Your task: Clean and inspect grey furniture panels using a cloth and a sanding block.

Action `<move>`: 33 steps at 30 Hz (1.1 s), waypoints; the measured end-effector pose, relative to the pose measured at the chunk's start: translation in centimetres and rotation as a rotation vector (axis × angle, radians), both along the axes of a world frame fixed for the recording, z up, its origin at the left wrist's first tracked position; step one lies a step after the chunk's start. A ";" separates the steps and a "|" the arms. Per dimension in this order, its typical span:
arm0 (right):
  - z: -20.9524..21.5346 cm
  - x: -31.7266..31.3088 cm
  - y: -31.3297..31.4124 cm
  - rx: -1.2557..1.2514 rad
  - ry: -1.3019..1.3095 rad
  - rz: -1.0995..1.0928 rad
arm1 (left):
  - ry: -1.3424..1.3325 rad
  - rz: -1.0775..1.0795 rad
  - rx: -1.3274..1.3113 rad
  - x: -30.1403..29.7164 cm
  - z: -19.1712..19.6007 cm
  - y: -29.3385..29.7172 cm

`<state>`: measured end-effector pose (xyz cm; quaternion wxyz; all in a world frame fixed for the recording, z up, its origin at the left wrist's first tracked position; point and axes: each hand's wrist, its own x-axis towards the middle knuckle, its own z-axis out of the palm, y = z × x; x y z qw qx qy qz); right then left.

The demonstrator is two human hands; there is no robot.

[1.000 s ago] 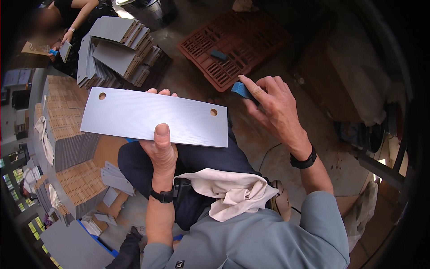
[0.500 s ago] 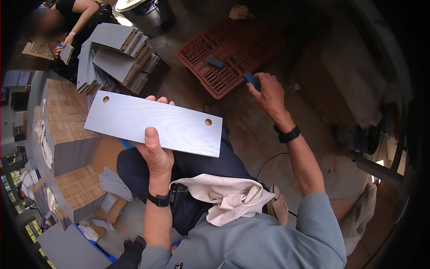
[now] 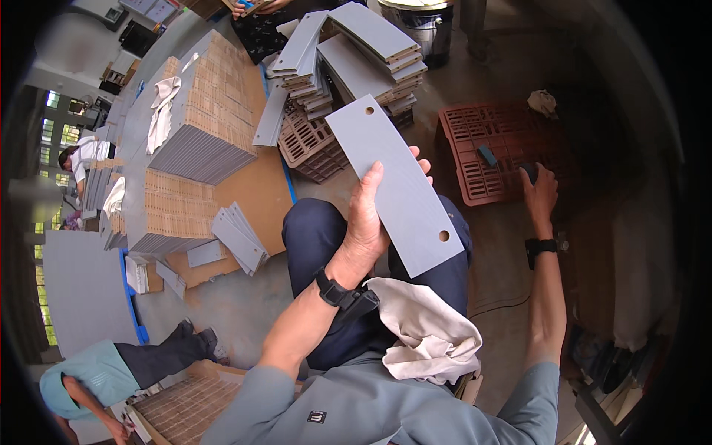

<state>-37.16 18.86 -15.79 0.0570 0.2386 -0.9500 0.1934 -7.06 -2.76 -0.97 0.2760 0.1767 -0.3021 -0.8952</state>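
My left hand grips a flat grey board by its long edge, thumb on the face and fingers behind. One round hole shows near each end of the board, which slants above my knees. Out to the right, my right hand is closed around a small dark blue block, partly hidden by the fingers. It is at the edge of an overturned reddish plastic crate. A second blue block lies on the crate's slatted top. A pale cloth is draped over my lap.
Grey boards are piled on another crate ahead. Tall board stacks stand at the left, with loose boards beside them. A black bucket is at the back. Other people work at far left, lower left and top.
The view has swung left. The board in my left hand has turned from nearly level to a steep slant. My right hand, with the blue block, is now lower and closer to the crate's right side.
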 end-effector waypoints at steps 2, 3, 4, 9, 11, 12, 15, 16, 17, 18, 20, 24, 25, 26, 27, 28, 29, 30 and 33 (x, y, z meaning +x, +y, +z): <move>3.0 2.0 -2.1 -0.335 -0.149 0.223 | 0.019 0.019 -0.021 1.0 -0.1 -0.7; 6.3 4.8 -3.6 -0.464 -0.280 0.319 | 0.021 0.062 -0.062 1.5 -0.1 -1.1; 9.3 7.0 -3.7 -0.586 -0.402 0.331 | 0.002 0.081 -0.038 1.5 -1.0 -1.4; 18.2 16.8 -3.4 -0.571 -0.427 0.710 | -0.023 0.413 -0.131 6.9 3.7 -5.4; 21.6 21.6 -2.8 -0.457 -0.592 1.000 | -0.113 0.566 -0.285 12.5 2.7 -9.1; 22.8 22.9 -2.4 -0.340 -0.672 1.175 | -0.234 0.659 -0.326 14.9 1.5 -11.0; 23.6 26.3 -1.7 0.033 -0.468 1.563 | -0.663 0.858 -0.526 23.1 -7.9 -17.4; 24.5 27.9 -0.2 0.075 -0.503 1.445 | -0.846 0.859 -0.568 24.7 -10.0 -18.5; 24.0 28.7 0.1 0.110 -0.420 1.469 | -1.048 0.869 -0.583 28.0 -12.7 -19.6; 23.3 29.4 0.0 0.125 -0.342 1.519 | -1.138 0.921 -0.548 33.2 -15.7 -20.8; 21.7 30.0 -0.1 0.119 -0.319 1.512 | -1.265 0.927 -0.537 37.9 -19.9 -21.3; 20.9 30.3 -0.7 0.146 -0.271 1.505 | -1.417 0.853 -0.518 40.3 -23.4 -22.5; 21.1 30.6 -0.8 0.159 -0.263 1.479 | -1.538 0.774 -0.547 40.6 -23.7 -22.9; 21.1 30.6 -0.9 0.159 -0.262 1.486 | -1.541 0.781 -0.543 40.5 -24.8 -22.9; 20.8 30.7 -1.0 0.153 -0.266 1.501 | -1.668 0.820 -0.500 41.4 -25.4 -22.9; 20.5 30.8 -1.3 0.151 -0.269 1.514 | -1.791 0.855 -0.449 42.7 -25.5 -23.0; 20.8 30.8 -1.1 0.195 -0.282 1.505 | -1.758 0.691 -0.384 41.5 -25.2 -22.9; 21.1 30.9 -1.0 0.193 -0.280 1.514 | -1.761 0.700 -0.379 41.6 -24.7 -22.8; 22.2 31.7 0.1 0.268 -0.271 1.429 | -1.796 0.874 -0.560 39.4 -22.3 -22.2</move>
